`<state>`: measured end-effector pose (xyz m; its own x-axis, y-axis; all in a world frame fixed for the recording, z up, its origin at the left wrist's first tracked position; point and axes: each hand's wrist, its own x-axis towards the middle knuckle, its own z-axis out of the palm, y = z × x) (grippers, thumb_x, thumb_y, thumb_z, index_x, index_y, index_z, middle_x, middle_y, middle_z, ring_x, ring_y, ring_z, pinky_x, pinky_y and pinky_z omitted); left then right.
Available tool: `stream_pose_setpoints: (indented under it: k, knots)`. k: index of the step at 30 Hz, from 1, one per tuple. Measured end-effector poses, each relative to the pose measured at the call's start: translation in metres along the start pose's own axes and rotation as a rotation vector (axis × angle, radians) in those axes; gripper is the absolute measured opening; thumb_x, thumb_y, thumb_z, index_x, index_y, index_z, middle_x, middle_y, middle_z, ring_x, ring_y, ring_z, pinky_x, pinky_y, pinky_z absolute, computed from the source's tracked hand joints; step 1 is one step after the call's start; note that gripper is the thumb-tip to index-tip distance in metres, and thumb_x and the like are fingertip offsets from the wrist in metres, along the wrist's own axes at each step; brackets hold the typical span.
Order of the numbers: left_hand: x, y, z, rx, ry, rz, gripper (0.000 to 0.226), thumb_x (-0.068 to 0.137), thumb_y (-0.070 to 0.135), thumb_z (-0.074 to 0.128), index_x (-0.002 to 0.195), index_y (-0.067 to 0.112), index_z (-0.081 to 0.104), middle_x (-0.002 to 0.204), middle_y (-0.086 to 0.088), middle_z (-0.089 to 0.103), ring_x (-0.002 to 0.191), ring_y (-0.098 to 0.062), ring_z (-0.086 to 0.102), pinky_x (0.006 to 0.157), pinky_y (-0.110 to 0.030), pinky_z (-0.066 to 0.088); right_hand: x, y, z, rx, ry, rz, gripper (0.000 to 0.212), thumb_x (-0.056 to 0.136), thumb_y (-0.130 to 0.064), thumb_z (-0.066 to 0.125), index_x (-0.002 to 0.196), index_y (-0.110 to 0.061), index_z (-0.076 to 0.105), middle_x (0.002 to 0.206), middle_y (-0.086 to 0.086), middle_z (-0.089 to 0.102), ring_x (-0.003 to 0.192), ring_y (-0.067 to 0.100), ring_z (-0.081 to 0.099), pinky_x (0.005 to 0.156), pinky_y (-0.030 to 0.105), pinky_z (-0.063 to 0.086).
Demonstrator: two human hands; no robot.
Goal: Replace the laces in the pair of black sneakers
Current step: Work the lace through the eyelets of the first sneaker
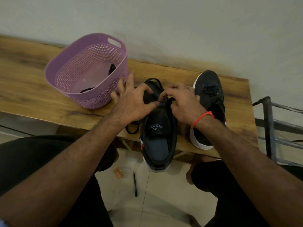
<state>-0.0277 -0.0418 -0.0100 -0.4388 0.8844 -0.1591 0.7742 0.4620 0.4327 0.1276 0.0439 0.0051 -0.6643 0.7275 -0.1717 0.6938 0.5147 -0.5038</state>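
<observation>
Two black sneakers with white soles sit on a wooden table (32, 89). The near sneaker (158, 140) overhangs the front edge, heel toward me, tongue pulled back. My left hand (132, 102) pinches a black lace (152, 81) over its eyelets, the other fingers spread. My right hand (182, 102) pinches the lace's other strand at the same spot. A loose loop of lace (132, 128) trails left of the shoe. The second sneaker (209, 95) stands to the right, laced, partly hidden by my right wrist.
A purple perforated basket (85, 71) stands at the left of the table with black laces (112, 68) inside. A black metal rack (275, 128) is off the table's right end. A pen (135, 184) and a small clear object (120, 172) lie on the tiled floor.
</observation>
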Motion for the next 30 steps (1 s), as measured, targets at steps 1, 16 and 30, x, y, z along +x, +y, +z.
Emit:
stream_pose_setpoints:
  k: [1,16,30]
  knots:
    - [0.000,0.000,-0.001,-0.004,-0.002,-0.016,0.039,0.081,0.061,0.073,0.111,0.042,0.057,0.168,0.000,0.003,0.152,-0.033,0.000,0.115,-0.058,0.013,0.000,0.000,-0.001,-0.017,-0.005,0.004,0.055,0.085,0.003,0.049,0.103,-0.048,0.060,0.146,-0.009,0.036,0.138,0.026,0.022,0.106,0.048,0.022]
    - [-0.001,0.000,-0.008,0.014,0.091,0.083,0.015,0.083,0.043,0.073,0.072,0.038,0.064,0.163,0.007,0.032,0.156,-0.026,0.001,0.117,-0.066,0.004,-0.005,0.000,0.016,-0.423,0.077,-0.184,0.055,0.091,-0.026,0.066,0.140,-0.041,0.046,0.166,0.001,-0.004,0.149,0.041,0.002,0.111,0.063,0.023]
    - [-0.004,-0.001,-0.007,0.245,0.182,0.268,0.018,0.084,0.045,0.068,0.078,0.030,0.075,0.167,-0.004,0.025,0.156,-0.034,-0.011,0.108,-0.067,-0.026,-0.006,0.004,0.025,-0.234,0.237,-0.104,0.018,0.089,-0.041,0.059,0.097,-0.027,0.067,0.139,-0.009,0.051,0.134,0.027,0.034,0.100,0.050,0.032]
